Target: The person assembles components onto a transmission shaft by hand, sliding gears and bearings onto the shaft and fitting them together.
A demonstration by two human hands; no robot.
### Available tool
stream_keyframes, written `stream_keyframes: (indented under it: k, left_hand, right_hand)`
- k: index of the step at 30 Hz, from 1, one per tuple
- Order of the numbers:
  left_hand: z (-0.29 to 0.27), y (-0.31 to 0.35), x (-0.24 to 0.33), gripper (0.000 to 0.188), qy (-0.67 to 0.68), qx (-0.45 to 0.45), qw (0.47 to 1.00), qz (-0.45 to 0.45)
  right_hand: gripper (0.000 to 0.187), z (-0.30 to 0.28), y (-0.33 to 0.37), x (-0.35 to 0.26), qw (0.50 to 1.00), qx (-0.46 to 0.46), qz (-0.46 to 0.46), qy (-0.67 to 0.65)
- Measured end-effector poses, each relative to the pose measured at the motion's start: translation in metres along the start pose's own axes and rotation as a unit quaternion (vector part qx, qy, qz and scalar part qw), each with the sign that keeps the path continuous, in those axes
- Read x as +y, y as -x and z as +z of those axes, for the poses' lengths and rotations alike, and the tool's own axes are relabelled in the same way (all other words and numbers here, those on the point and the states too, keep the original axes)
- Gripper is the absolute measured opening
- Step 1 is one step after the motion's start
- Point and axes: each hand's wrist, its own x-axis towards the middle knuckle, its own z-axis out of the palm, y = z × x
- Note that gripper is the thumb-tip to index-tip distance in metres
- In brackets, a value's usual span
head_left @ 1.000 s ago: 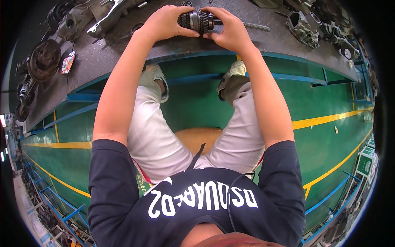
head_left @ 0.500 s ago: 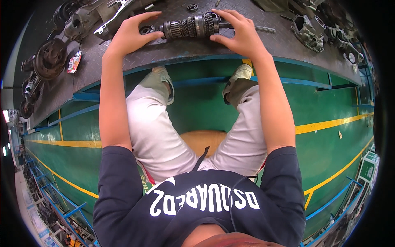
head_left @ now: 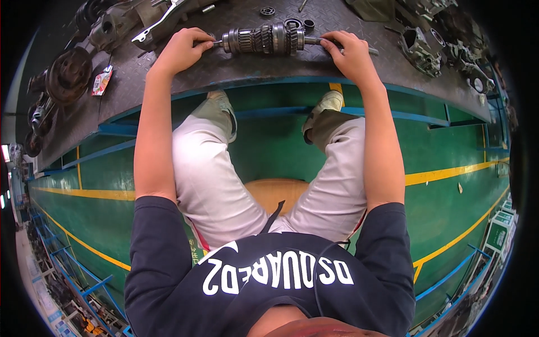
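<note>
A dark metal gear shaft (head_left: 263,40), stacked with toothed gears and rings, lies crosswise over the near part of the steel workbench (head_left: 247,67). My left hand (head_left: 188,49) pinches its thin left end between thumb and fingers. On the other side, my right hand (head_left: 349,51) is closed on the bare shaft end right of the gears. Just behind the gears lie a ring-shaped part (head_left: 292,23) and a small dark collar (head_left: 309,24). A small bearing (head_left: 268,11) rests farther back.
At the left are a metal housing (head_left: 109,31), a round drum-like part (head_left: 68,76) and a small printed packet (head_left: 102,80). Open metal castings (head_left: 420,48) stand on the right. The bench's blue front edge (head_left: 269,80) runs above my knees.
Both hands, previously spread open around the gears, have moved outward to the shaft's two ends and closed on them. The collar behind the gears now shows.
</note>
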Motion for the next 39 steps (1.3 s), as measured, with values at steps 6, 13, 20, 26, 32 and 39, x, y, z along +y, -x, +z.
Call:
stream_keyframes:
  k: [6,13,20,26,32,39]
  left_hand:
    - [-0.006,0.004,0.007,0.022,0.031,-0.029,0.999,-0.031]
    - [-0.016,0.014,0.016,0.018,0.077,-0.119,0.988,-0.061]
    - [-0.016,0.016,0.028,0.023,0.056,-0.122,0.988,-0.082]
    - [-0.007,0.01,0.022,0.02,0.053,-0.1,0.991,-0.07]
    - [-0.004,0.013,0.023,0.018,0.052,-0.091,0.991,-0.081]
    - [0.0,0.016,0.025,0.017,0.031,-0.077,0.993,-0.087]
  right_hand:
    - [0.02,-0.003,0.0,0.005,0.999,-0.004,-0.002,-0.053]
    - [0.017,-0.016,0.005,-0.007,0.998,-0.002,-0.024,-0.06]
    - [0.019,-0.016,0.01,-0.009,0.999,0.011,-0.032,-0.036]
    - [0.016,-0.008,0.001,0.001,0.999,0.008,-0.01,-0.044]
    - [0.016,-0.002,-0.001,0.004,0.999,0.003,-0.002,-0.045]
    - [0.014,0.0,-0.001,0.004,0.999,0.02,-0.006,-0.038]
